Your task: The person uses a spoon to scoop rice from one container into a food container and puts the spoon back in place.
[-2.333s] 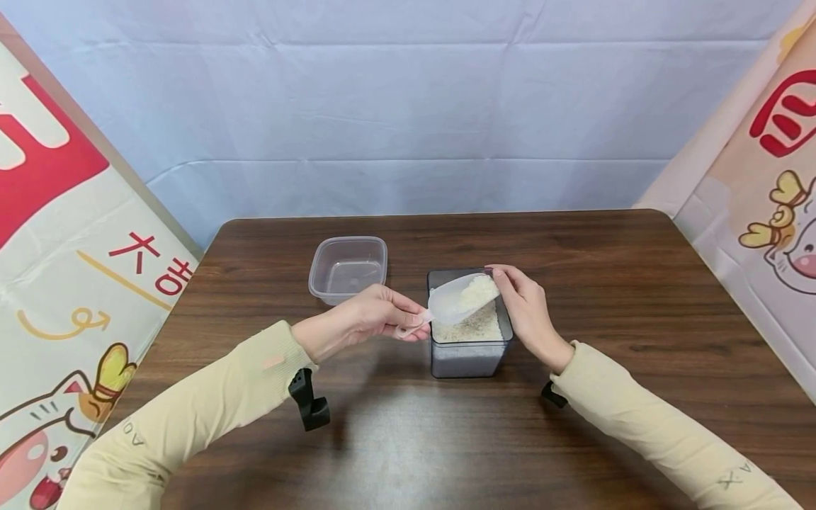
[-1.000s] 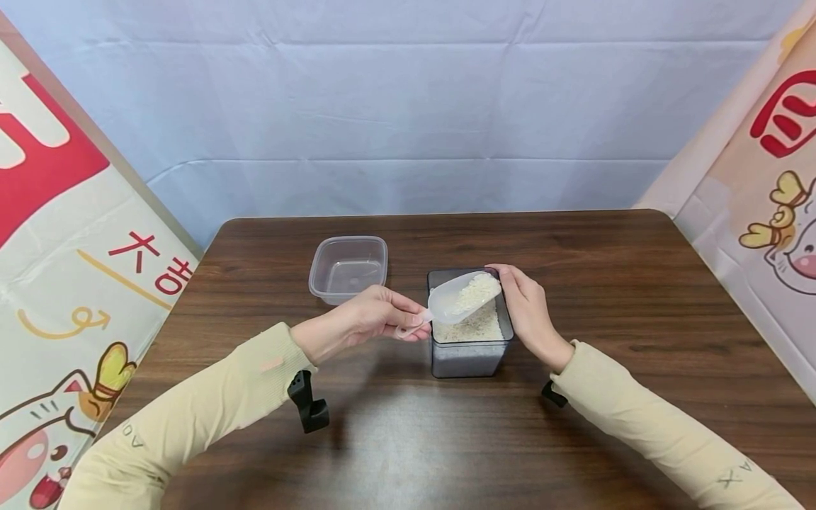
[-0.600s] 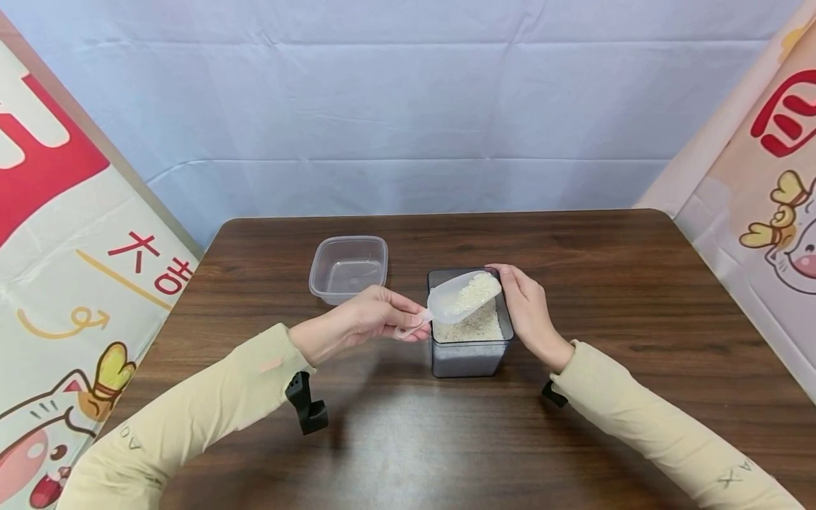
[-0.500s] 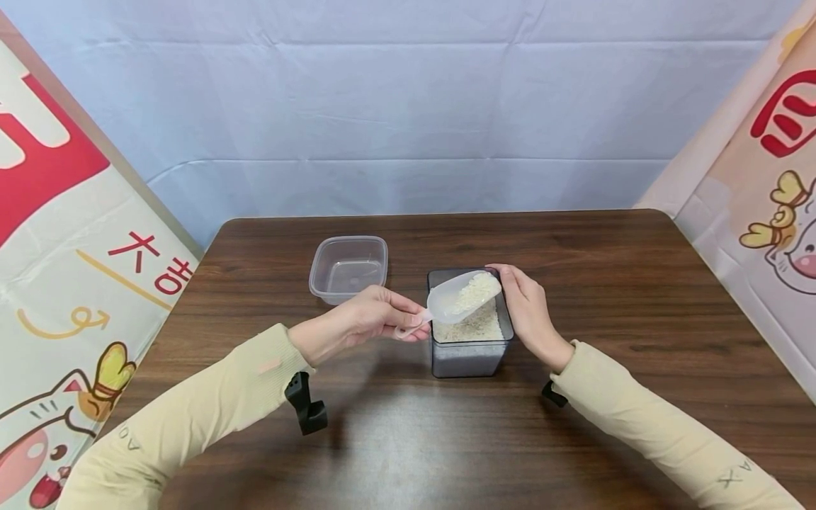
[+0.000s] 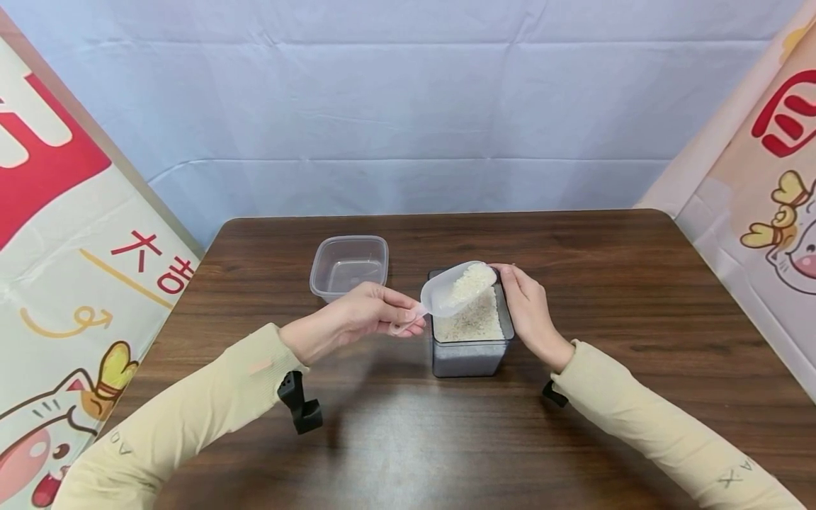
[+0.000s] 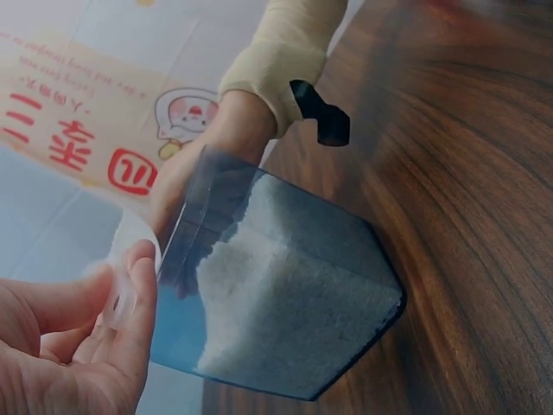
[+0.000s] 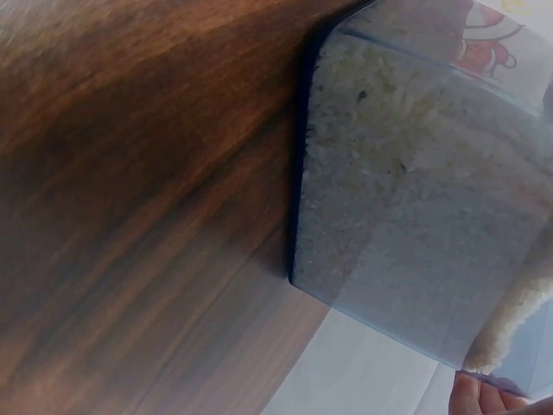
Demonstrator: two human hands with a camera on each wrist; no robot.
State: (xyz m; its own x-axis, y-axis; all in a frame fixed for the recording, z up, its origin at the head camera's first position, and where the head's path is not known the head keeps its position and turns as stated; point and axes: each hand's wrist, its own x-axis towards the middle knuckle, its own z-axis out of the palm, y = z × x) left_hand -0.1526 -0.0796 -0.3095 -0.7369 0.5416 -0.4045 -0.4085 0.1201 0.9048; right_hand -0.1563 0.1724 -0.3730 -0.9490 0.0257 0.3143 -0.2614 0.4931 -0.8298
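Note:
My left hand [image 5: 363,315] pinches the handle of a translucent white rice scoop [image 5: 437,295] between thumb and fingers. White rice [image 5: 474,281] lies towards the scoop's tip. The scoop is tilted over the mouth of a square, smoky-clear rice container [image 5: 468,361], which stands upright and holds plenty of rice. At the container's right side, my right hand [image 5: 529,308] holds it, fingers reaching round the far corner. The left wrist view shows the scoop's handle [image 6: 123,298] in the left fingers. Through the container's wall [image 7: 415,199] in the right wrist view, packed grains show.
A clear plastic tub [image 5: 316,268] without a lid stands behind the left hand, left of the rice container. Everything is on a dark wood table [image 5: 408,439]. A pale cloth [image 5: 408,106] hangs beyond the far edge, with printed banners [image 5: 57,283] at both sides.
The scoop, with rice in it, has risen slightly and shifted left along with the left hand. Earlier, its rice spread from a clump near the tip. The right hand stays put.

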